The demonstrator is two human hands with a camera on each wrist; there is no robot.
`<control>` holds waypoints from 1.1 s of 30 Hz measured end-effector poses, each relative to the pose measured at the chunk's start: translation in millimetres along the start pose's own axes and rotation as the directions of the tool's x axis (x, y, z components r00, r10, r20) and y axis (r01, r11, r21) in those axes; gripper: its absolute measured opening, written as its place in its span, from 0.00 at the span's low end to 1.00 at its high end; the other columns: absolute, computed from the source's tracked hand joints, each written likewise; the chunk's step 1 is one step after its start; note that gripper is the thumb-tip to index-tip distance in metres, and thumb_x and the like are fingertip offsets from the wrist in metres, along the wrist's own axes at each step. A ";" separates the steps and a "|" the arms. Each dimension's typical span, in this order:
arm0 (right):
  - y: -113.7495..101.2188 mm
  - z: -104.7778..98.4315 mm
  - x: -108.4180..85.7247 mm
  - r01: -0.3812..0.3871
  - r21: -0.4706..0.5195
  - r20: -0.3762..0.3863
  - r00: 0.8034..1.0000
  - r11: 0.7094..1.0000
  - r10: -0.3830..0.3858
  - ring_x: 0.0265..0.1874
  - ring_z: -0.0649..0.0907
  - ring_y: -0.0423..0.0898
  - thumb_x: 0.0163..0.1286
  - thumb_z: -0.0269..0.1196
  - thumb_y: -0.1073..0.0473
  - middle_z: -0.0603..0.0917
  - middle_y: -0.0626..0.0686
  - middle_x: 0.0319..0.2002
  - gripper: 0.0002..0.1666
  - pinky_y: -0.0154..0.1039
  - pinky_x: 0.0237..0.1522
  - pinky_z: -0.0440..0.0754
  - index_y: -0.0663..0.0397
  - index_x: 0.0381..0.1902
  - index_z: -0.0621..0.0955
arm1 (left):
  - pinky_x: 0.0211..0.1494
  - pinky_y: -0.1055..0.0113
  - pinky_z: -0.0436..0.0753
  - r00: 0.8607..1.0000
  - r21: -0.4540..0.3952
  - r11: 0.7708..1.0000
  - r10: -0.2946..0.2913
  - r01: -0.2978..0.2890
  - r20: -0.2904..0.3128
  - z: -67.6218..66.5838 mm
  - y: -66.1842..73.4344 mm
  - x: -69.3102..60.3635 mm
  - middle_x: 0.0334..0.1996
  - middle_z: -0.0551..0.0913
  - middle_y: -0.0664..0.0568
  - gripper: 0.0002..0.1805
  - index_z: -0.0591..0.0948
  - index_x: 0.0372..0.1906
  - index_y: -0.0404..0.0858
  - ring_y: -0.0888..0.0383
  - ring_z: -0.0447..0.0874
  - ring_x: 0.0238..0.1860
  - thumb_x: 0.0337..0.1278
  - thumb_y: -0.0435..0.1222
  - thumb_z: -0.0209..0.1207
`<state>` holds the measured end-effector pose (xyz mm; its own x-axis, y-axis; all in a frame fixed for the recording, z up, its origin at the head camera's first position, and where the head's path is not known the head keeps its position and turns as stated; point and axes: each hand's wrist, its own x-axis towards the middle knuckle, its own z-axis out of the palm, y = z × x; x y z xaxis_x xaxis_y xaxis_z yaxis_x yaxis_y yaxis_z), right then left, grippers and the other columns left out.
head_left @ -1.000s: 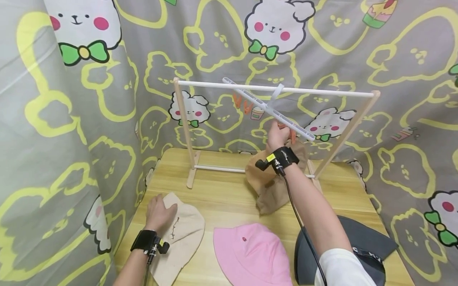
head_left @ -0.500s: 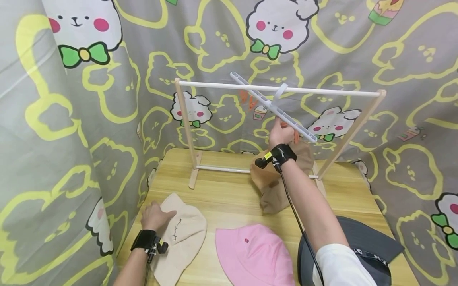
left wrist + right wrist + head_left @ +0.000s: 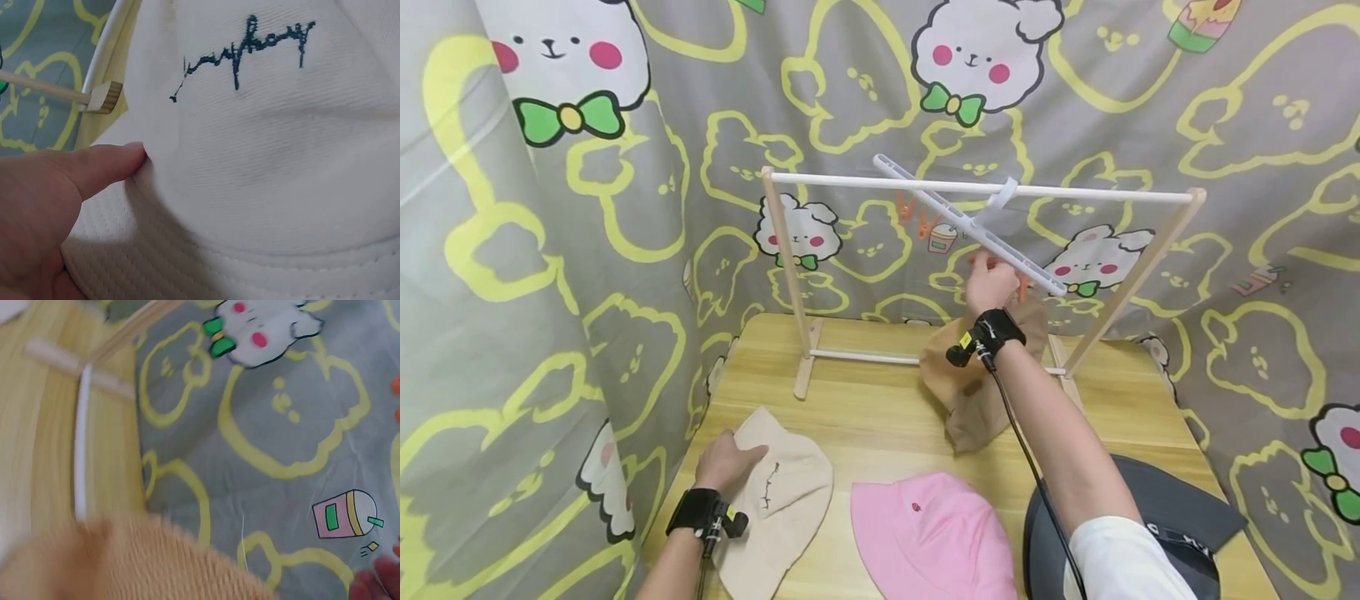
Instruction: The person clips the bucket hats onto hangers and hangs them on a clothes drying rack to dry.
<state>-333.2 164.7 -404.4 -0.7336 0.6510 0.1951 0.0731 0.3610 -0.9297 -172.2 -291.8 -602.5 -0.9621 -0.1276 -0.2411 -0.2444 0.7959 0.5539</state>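
While your left hand (image 3: 726,463) pinches the brim of the cream hat (image 3: 790,500), with the thumb on the upper side, your right hand (image 3: 992,287) is raised under one end of the white hanger (image 3: 992,239), near an orange clip (image 3: 1023,287). Its fingers look bent, but whether they grip the clip cannot be told. The brown hat (image 3: 981,417) is just below this hand, and the hanger hangs from the rack (image 3: 850,178). On the surface (image 3: 865,408), the pink hat (image 3: 932,533) lies between the cream hat and the dark grey hat (image 3: 1180,492).
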 end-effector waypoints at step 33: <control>10.9 -16.9 5.6 0.357 -0.278 0.118 0.934 0.892 -0.337 0.26 0.79 0.63 0.77 0.49 0.50 0.79 0.57 0.19 0.27 0.55 0.33 0.71 0.53 0.18 0.77 | 0.37 0.59 0.78 0.937 -0.103 0.936 0.323 -0.338 -0.135 -54.1 81.7 -19.2 0.41 0.86 0.39 0.12 0.76 0.54 0.33 0.50 0.82 0.36 0.78 0.38 0.54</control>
<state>-325.0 183.5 -408.2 -0.7894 0.4076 0.4590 -0.0089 0.7401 -0.6724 -180.2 -256.3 -509.5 -0.9965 0.0580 0.0606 0.0837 0.7269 0.6816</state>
